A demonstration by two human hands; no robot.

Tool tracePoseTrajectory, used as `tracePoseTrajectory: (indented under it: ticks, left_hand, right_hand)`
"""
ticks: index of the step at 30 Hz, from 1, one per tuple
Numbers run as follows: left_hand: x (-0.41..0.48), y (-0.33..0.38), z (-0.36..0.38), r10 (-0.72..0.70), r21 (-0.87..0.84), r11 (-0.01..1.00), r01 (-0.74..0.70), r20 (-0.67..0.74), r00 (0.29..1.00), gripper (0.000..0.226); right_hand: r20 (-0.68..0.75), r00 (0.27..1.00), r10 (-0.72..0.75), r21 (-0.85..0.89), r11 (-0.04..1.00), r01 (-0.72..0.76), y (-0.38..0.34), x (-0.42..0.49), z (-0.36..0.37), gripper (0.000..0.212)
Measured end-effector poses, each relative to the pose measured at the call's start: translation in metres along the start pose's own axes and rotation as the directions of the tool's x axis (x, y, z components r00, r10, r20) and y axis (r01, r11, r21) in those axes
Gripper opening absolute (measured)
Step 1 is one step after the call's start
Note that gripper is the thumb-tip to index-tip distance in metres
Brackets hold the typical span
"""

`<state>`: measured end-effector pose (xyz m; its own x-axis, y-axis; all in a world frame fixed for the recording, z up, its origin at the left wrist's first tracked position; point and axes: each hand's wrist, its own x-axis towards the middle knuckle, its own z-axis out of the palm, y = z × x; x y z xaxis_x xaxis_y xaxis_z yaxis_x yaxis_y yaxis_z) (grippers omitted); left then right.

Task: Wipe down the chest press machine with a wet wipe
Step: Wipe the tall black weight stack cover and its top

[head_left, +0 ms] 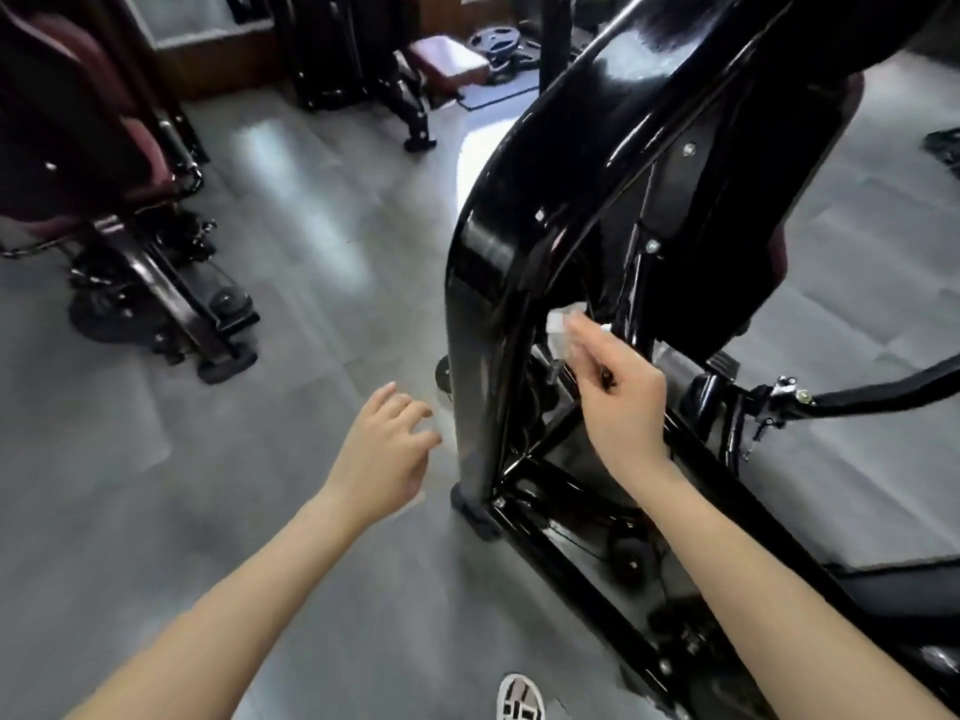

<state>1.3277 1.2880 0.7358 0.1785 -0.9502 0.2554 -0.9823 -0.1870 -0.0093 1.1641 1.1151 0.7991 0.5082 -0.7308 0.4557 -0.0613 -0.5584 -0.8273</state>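
On grey gym floor point(291, 314), right hand point(623, 402) fingers pinching wet wipe point(557, 322) against black frame point(483, 283), left hand point(384, 449) fingers loose, empty.

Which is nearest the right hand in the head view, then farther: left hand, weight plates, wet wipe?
1. wet wipe, held in the right hand itself.
2. left hand, just to its left.
3. weight plates, far back.
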Motion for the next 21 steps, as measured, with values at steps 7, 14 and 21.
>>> tracePoseTrajectory:
  ticks: [7, 14, 21]
  left_hand:
    - [-0.034, -0.003, 0.044, -0.396, -0.289, 0.877, 0.385, 0.023, 0.918, 0.021]
    - [-0.056, -0.001, 0.109, -0.515, -0.485, 0.752, 0.447, -0.009, 0.857, 0.025]
    - [-0.045, 0.009, 0.212, -0.590, -0.654, 0.610, 0.448, 0.003, 0.808, 0.028]
  right_hand:
    - [0.406, 0.605, -0.685, -0.488, 0.396, 0.777, 0.072, 0.025, 0.058, 0.052]
    - [0.812, 0.423, -0.401, -0.555, -0.308, 0.773, 0.146, -0.014, 0.067, 0.057]
    - [0.873, 0.380, -0.305, -0.482, -0.433, 0.761, 0.233, -0.066, 0.105, 0.065]
